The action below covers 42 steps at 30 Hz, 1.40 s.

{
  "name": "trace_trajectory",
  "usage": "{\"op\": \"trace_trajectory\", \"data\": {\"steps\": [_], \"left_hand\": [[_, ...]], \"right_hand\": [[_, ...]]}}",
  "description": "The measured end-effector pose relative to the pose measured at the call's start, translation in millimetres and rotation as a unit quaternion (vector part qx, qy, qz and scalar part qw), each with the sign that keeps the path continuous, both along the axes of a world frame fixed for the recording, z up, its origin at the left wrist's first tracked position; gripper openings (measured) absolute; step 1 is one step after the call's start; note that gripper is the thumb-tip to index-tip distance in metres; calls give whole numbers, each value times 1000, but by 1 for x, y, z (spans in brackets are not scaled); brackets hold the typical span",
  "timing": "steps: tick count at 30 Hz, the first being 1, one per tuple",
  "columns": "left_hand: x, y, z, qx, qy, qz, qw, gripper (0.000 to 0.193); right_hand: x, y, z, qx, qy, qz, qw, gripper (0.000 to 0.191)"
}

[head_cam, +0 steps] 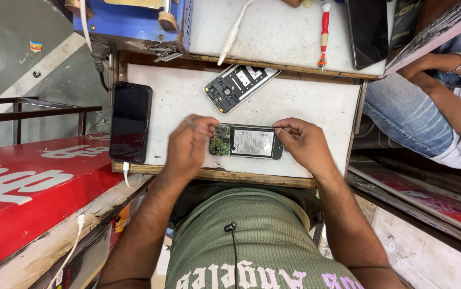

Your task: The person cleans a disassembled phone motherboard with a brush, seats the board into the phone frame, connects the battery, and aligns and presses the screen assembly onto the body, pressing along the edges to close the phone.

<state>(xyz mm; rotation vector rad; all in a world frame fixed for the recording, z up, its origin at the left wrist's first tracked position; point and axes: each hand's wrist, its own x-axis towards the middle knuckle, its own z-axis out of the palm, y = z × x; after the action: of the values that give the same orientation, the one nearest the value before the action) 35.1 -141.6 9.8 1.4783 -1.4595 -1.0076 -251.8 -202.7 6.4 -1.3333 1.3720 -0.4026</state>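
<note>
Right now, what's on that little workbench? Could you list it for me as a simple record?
Left hand: grips the circuit-board end of the opened phone
Right hand: pinches the phone's other end
Removed back cover: lies inside-up beyond the hands
Black phone: screen dark, at the bench's left edge, white cable plugged in
Red-handled screwdriver: on the upper shelf
Bench top: white, scuffed

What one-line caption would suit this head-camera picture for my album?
Two bare hands, left and right, grip an opened black smartphone with exposed green circuit board on a white worktable.
</note>
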Motion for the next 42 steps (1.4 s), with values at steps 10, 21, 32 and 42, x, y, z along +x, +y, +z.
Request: {"op": "trace_trajectory", "data": {"steps": [10, 21, 32, 42], "left_hand": [[-80, 19, -9, -103, -302, -191, 928, 42], [-93, 7, 5, -48, -390, -249, 885, 62], [-120, 2, 6, -28, -411, -240, 879, 48], [-125, 1, 4, -30, -406, -238, 882, 45]], "right_hand": [[14, -2, 29, -159, 203, 76, 963, 21], [7, -30, 25, -202, 316, 178, 910, 24], [16, -72, 22, -50, 263, 246, 932, 23], [9, -82, 10, -64, 180, 306, 933, 15]]}}
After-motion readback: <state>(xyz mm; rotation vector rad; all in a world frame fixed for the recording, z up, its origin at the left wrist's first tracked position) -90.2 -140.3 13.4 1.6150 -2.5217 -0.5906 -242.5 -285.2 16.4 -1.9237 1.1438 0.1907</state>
